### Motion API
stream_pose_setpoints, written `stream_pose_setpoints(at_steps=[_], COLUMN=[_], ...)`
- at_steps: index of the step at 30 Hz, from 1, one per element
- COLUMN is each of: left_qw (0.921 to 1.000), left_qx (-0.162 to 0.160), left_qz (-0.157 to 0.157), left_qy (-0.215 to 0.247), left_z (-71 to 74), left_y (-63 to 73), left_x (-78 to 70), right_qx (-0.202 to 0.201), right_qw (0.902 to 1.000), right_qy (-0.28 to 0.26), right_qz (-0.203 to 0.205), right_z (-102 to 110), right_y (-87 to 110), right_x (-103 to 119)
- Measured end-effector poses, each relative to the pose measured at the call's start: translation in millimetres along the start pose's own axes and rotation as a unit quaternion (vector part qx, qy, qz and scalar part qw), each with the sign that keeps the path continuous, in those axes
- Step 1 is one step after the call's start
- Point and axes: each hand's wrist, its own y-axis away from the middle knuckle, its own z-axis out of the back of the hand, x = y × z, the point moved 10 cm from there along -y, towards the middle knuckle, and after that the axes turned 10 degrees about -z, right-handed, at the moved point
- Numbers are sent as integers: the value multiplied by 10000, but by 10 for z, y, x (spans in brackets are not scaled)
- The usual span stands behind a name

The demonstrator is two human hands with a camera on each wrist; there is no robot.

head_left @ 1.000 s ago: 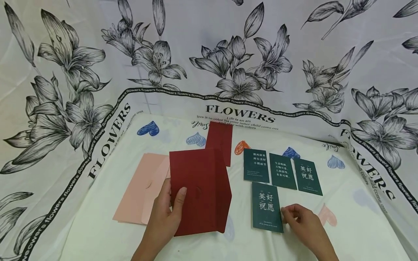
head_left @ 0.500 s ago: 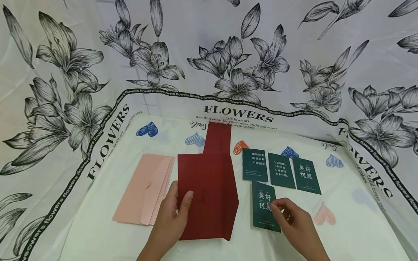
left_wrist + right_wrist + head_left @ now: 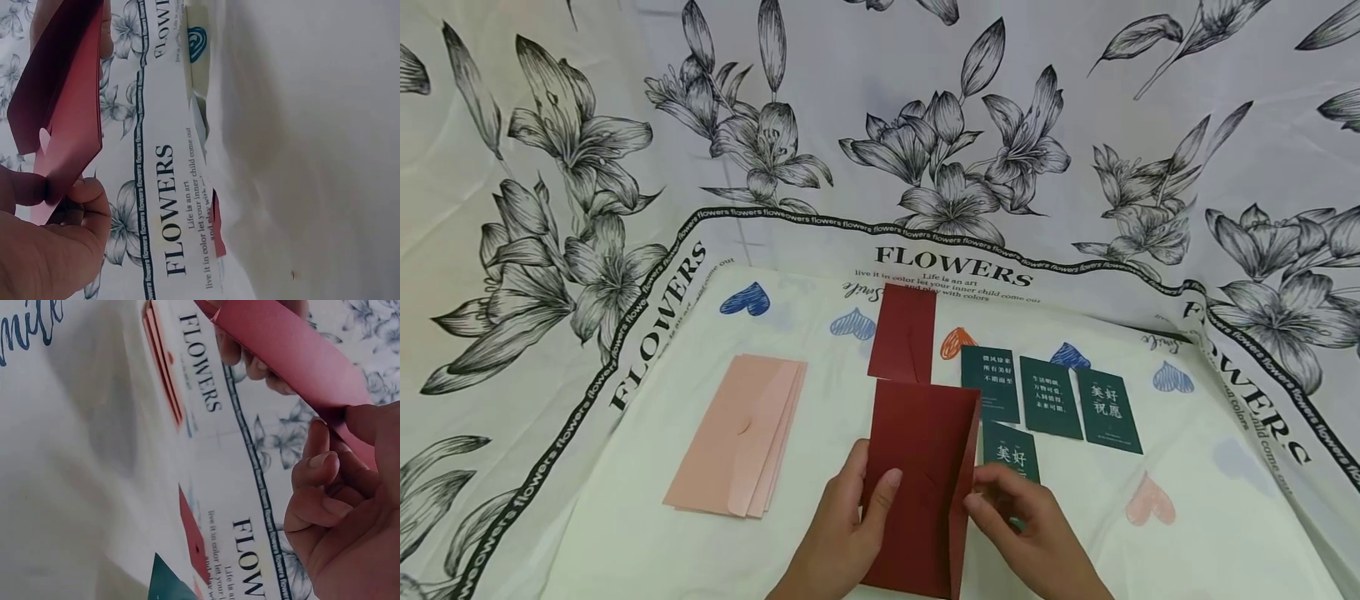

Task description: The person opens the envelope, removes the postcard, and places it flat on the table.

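My left hand (image 3: 842,525) holds a dark red envelope (image 3: 913,458) upright over the table, thumb across its front and fingers behind. The envelope's flap (image 3: 967,475) stands partly raised along the right side. My right hand (image 3: 1030,525) pinches that flap's edge between thumb and finger, as the right wrist view also shows on the red paper (image 3: 300,350). Behind the hands lies a green card (image 3: 1011,450) with white characters, partly covered by the right hand and the envelope. Another red envelope (image 3: 902,333) lies flat just beyond the held one.
Several pink envelopes (image 3: 737,433) lie in a fanned stack to the left. Three more green cards (image 3: 1051,396) lie in a row at the right. The white cloth (image 3: 647,467) has printed hearts, and a flower-printed curtain (image 3: 820,100) rises behind the table.
My left hand has brought the red envelope rightward and lower, partly over the near green card. My right hand has left that card, moved left and taken the envelope's flap, which now folds upward.
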Motion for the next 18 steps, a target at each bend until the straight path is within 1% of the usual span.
stream_pose_setpoints(at_steps=[5, 8, 12, 16, 18], left_qw=[9999, 9995, 9989, 9988, 9987], left_qx=[-34, 71, 260, 404, 482], left_qz=[-54, -254, -375, -259, -171], left_qy=[-108, -143, -87, -98, -73], left_z=[15, -10, -71, -103, -109], left_y=[6, -3, -19, -23, -17], left_x=[3, -22, -34, -6, 16], right_qx=[-127, -222, -360, -414, -432], right_qw=[9998, 9996, 9992, 9990, 9988], right_qy=[-63, -66, -87, -93, -103], right_qz=[-119, -171, -143, -114, -180], right_z=[-39, -49, -43, -46, -51], right_y=[-4, -12, -18, -20, -16], right_x=[-26, -23, 6, 34, 34])
